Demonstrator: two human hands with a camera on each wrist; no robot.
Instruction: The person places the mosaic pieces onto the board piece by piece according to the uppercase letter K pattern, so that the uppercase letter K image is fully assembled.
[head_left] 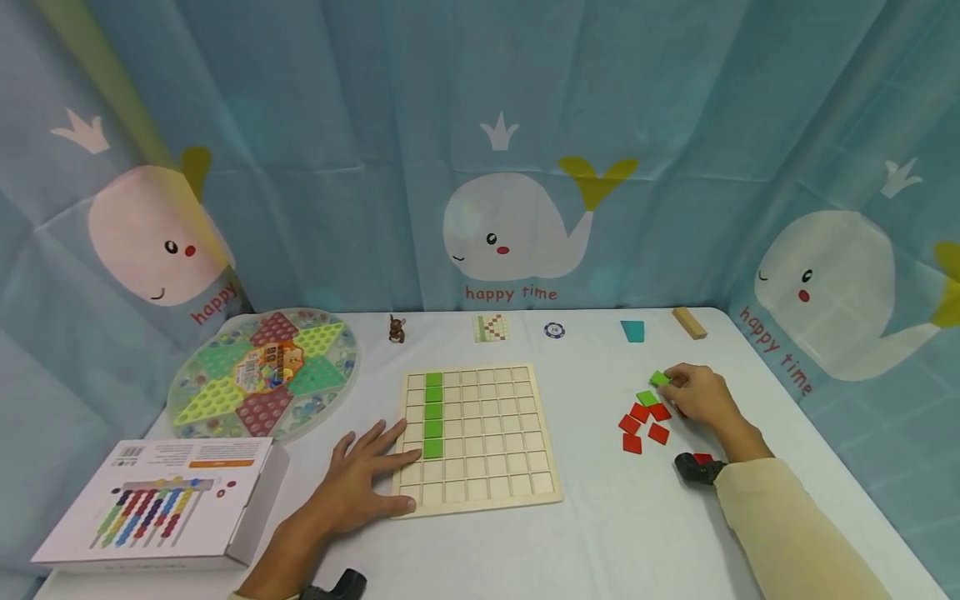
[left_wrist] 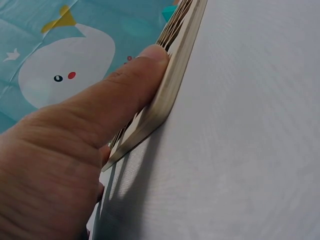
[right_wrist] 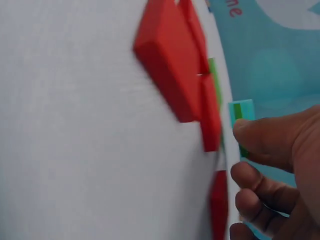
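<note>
A wooden grid board (head_left: 487,437) lies on the white table, with several green square tiles (head_left: 433,411) in one column near its left side. My left hand (head_left: 360,483) rests spread over the board's left edge; in the left wrist view its thumb (left_wrist: 125,82) lies on the rim. To the right of the board, my right hand (head_left: 701,396) pinches a green tile (head_left: 659,378) between thumb and fingers. Another green tile (head_left: 647,398) and several red tiles (head_left: 632,443) lie loose close to that hand. One red tile (head_left: 702,458) is partly hidden by the wrist camera.
A round Chinese checkers set (head_left: 303,383) and a white box (head_left: 150,500) are on the left. Along the back lie a small brown figurine (head_left: 397,329), a patterned card (head_left: 491,327), a poker chip (head_left: 554,331), a teal piece (head_left: 633,331) and a wooden block (head_left: 689,323).
</note>
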